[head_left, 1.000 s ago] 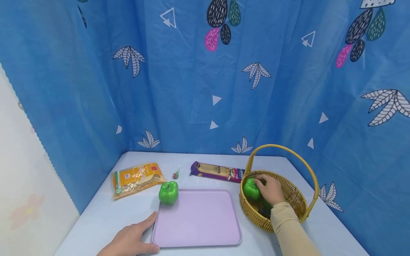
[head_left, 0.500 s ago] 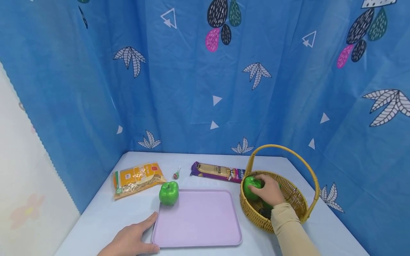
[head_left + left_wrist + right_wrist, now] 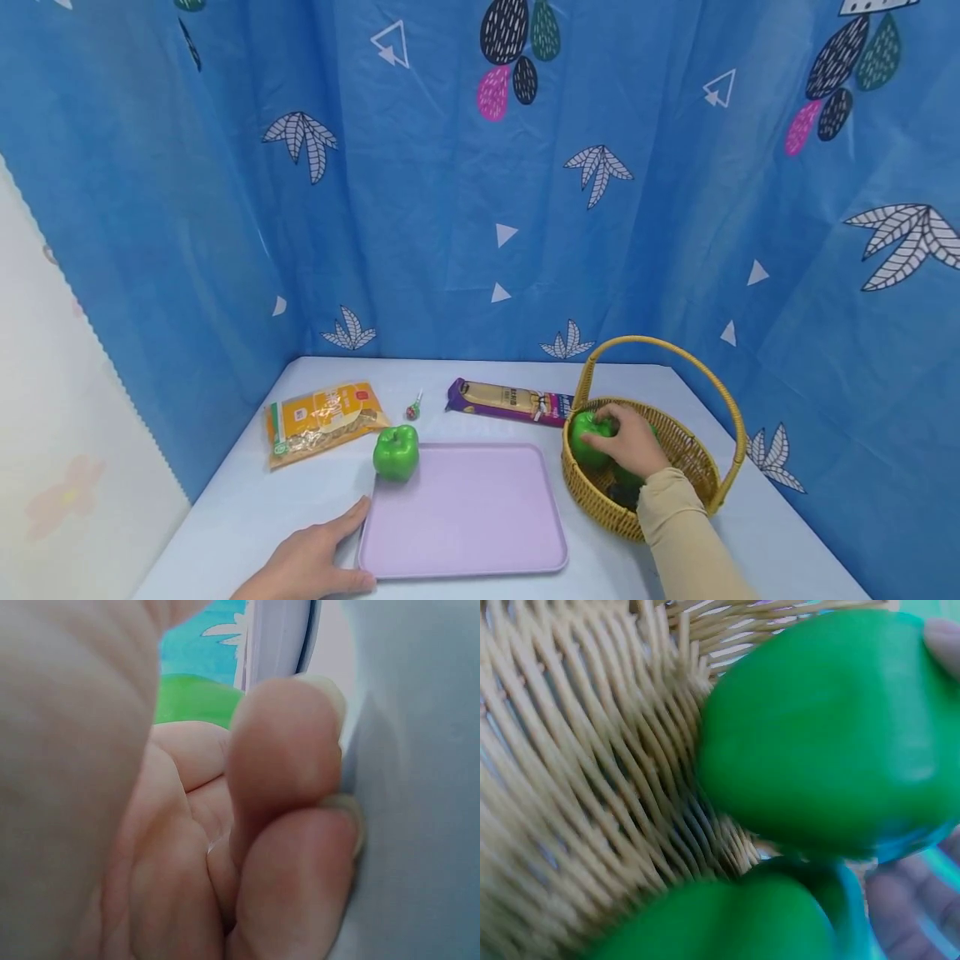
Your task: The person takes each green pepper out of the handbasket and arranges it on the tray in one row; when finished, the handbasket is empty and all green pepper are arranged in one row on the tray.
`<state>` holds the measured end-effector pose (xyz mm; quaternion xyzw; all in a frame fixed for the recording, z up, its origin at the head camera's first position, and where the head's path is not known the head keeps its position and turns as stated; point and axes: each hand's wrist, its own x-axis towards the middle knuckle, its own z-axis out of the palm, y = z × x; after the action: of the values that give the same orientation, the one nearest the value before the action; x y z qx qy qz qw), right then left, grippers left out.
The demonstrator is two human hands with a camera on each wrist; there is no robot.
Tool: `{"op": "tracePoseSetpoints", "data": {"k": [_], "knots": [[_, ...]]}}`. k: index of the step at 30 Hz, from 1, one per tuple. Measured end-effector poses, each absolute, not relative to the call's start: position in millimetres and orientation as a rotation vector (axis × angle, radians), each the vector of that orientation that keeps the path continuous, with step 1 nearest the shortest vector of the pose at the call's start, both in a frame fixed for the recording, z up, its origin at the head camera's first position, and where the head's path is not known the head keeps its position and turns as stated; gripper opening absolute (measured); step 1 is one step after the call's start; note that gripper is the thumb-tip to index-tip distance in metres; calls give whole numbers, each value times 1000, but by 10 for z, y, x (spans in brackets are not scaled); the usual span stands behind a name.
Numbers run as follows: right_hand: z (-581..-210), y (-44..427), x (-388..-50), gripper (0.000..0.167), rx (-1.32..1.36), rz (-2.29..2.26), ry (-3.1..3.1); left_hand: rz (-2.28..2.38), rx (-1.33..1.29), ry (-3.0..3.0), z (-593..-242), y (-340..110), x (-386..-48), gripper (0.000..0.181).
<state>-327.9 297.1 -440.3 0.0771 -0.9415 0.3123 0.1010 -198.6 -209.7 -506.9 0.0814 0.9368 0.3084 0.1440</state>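
In the head view, my right hand [image 3: 633,442] reaches into the wicker basket [image 3: 600,514] and grips a green bell pepper [image 3: 587,437] near its left wall. The right wrist view has that pepper [image 3: 825,735] up close, with fingertips [image 3: 943,645] on its side and another green pepper [image 3: 720,922] beneath it. My left hand [image 3: 307,554] lies at the left edge of a lilac tray [image 3: 465,512], index finger and thumb stretched out and touching the rim. A second bell pepper [image 3: 396,452] sits on the tray's far left corner.
Behind the tray lie an orange food bag [image 3: 324,423], a small lollipop [image 3: 413,408] and a long purple packet [image 3: 510,402], whose right end reaches the basket. The basket's tall handle [image 3: 720,392] arches over it. Blue curtains [image 3: 450,208] enclose the table.
The right hand has shifted its hold, the thumb now lying across the near side of the pepper, which sits slightly higher in the basket. My left hand and the tray have stayed put.
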Motion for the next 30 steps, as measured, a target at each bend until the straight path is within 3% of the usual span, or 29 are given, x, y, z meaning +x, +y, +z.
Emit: {"op": "tracePoseSetpoints", "data": {"k": [6, 12, 22, 30], "knots": [[-4078, 2914, -3240, 47, 302, 934, -2661, 882, 204, 2693, -5079, -2134, -1988, 114], [-3937, 2427, -3182, 44, 430, 1051, -2561, 870, 172, 2690, -5058, -2161, -2001, 113], [-4294, 1314, -3177, 37, 634, 1199, -2632, 911, 173, 2653, -5135, -2173, -2030, 113], [-4571, 852, -3180, 38, 729, 1174, -2668, 909, 178, 2647, -5128, -2109, -2046, 115]]}}
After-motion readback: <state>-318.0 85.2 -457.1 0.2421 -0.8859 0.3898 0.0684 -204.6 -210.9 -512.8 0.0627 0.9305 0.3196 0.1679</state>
